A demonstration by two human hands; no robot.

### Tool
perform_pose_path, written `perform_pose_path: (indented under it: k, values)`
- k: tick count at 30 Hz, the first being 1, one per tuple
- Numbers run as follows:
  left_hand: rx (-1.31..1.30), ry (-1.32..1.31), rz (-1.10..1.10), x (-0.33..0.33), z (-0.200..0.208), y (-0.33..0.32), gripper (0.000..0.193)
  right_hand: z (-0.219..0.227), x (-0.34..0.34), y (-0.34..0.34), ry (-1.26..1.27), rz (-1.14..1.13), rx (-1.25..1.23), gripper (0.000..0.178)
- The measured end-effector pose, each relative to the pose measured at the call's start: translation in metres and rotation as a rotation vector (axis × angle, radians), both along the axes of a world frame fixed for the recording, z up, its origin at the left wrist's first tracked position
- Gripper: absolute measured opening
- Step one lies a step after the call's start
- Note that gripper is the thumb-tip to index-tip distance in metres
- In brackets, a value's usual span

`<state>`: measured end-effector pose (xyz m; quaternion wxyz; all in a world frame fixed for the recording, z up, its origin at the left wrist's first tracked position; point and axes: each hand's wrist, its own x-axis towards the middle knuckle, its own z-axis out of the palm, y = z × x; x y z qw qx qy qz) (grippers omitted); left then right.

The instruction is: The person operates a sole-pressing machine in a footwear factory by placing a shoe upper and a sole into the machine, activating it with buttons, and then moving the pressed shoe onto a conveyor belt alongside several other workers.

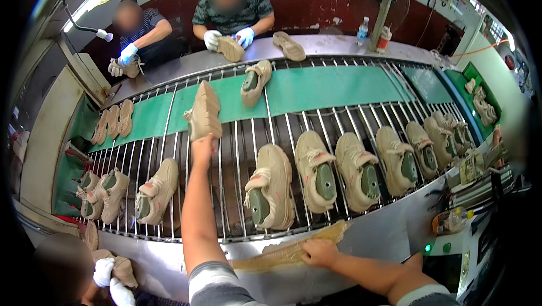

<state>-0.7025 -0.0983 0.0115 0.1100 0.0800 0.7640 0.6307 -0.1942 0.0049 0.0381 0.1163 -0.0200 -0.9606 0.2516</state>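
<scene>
My left hand (203, 149) reaches over the metal rollers, closed round the end of a beige sneaker (204, 111) tilted so its side and sole face up. Beyond it, another beige sneaker (256, 83) with a green last inside lies on the green belt (339, 85). Close to the table's near edge, my right hand (320, 252) is curled against a strip of brown tape (271, 259); its fingertips are hidden. Between my arms a sneaker (270, 187) with a green last rests on the rollers, and one more sneaker (157, 192) lies left of my left forearm.
Several lasted sneakers (357, 171) line the rollers to the right. Shoe soles (125, 118) lie at the belt's left end. Across the line, two gloved people handle shoe parts; a third gloved person (103, 272) holds soles at lower left. A bottle (362, 30) stands on the far ledge.
</scene>
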Motion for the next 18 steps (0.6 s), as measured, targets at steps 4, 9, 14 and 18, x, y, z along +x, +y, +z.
perform_pose_path:
  k: [4, 9, 14, 18]
  values:
    - [-0.662, 0.543, 0.134, 0.023, 0.022, 0.026, 0.029, 0.003, -0.001, 0.001, 0.018, -0.004, 0.008, 0.015]
    - [-1.184, 0.814, -0.017, 0.017, 0.037, 0.044, 0.089, 0.001, 0.000, 0.000, 0.004, 0.006, -0.018, 0.014]
    - [-1.495, 0.831, -0.115, -0.009, 0.023, 0.066, 0.067, 0.005, 0.000, 0.001, 0.016, 0.012, -0.058, 0.014]
    - [-1.465, 0.775, -0.098, -0.019, 0.005, 0.079, 0.057, 0.005, 0.000, 0.002, 0.029, 0.015, -0.063, 0.015]
